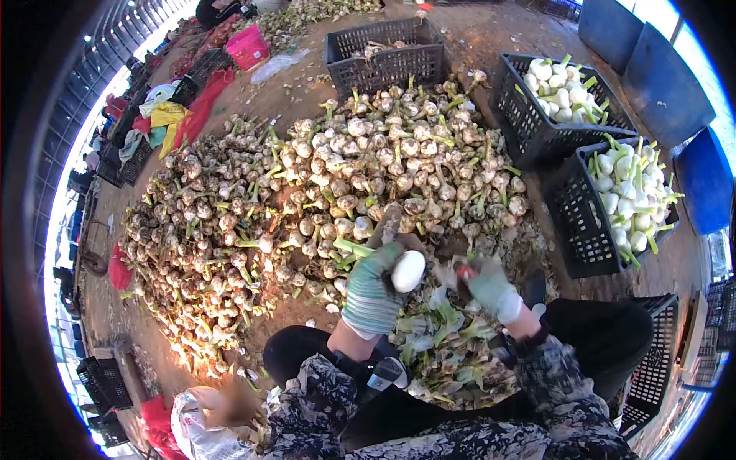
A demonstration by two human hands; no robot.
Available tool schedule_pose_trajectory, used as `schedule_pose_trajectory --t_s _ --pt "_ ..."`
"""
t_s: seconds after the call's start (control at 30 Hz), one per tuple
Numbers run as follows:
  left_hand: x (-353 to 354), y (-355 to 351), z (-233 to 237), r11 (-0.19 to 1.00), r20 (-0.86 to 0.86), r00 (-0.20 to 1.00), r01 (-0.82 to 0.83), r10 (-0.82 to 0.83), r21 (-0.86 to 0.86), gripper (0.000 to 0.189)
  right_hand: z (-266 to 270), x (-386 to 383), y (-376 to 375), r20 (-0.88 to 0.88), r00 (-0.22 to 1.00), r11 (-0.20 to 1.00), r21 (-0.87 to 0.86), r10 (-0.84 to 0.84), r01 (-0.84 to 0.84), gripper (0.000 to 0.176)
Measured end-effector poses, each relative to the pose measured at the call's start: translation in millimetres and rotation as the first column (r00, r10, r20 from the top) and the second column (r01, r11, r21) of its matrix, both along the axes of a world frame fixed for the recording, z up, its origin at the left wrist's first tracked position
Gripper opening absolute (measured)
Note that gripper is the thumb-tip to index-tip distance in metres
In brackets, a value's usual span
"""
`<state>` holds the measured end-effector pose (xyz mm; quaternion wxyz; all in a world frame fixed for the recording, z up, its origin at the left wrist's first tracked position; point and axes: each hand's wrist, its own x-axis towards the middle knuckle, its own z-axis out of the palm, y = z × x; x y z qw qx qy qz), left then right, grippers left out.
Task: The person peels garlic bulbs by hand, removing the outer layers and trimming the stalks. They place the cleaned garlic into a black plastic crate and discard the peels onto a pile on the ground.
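My left hand [372, 287], in a green and white striped glove, is closed around a white, peeled garlic bulb [409, 271]. Its green stem [353, 248] sticks out on the far side of the hand. Just to the right, my right hand [491, 287] wears a pale gloved covering and is blurred by motion. Its fingers are curled around something with a small red part [464, 270], whose kind I cannot make out. Below both hands, between my knees, lies a heap of stripped garlic skins and leaves [452, 345].
A large pile of unpeeled garlic bulbs [368, 161] spreads ahead and to the left. Black crates of white garlic [563, 92] [632, 188] stand at the right. Another black crate [383, 69] stands behind the pile. A pink bucket [248, 47] is farther back.
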<state>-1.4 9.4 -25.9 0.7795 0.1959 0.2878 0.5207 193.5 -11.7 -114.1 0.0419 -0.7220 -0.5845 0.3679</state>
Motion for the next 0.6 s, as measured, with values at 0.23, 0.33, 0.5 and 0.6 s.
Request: schedule_pose_trajectory --t_s 0.23,0.33,0.5,0.6 --pt "-2 1 8 0.992 0.117 0.99 -0.063 0.076 -0.109 0.052 46 11 -17 -0.059 0.98 0.874 0.465 0.19 -0.141 0.07" --pt "5 -9 12 0.991 0.089 0.993 0.082 -0.072 -0.109 0.056 86 -25 -18 -0.637 0.73 0.879 0.465 0.246 0.109 0.08" --pt "28 -15 9 0.994 -0.269 0.958 0.109 -0.101 0.016 0.052 96 -14 -20 -0.675 0.737 0.977 0.123 -0.045 0.172 0.055" --pt "12 -7 -24 0.98 -0.442 0.888 -0.045 0.128 0.193 0.041 37 70 -5 -0.989 0.058 0.723 -0.057 -0.134 0.689 0.026"
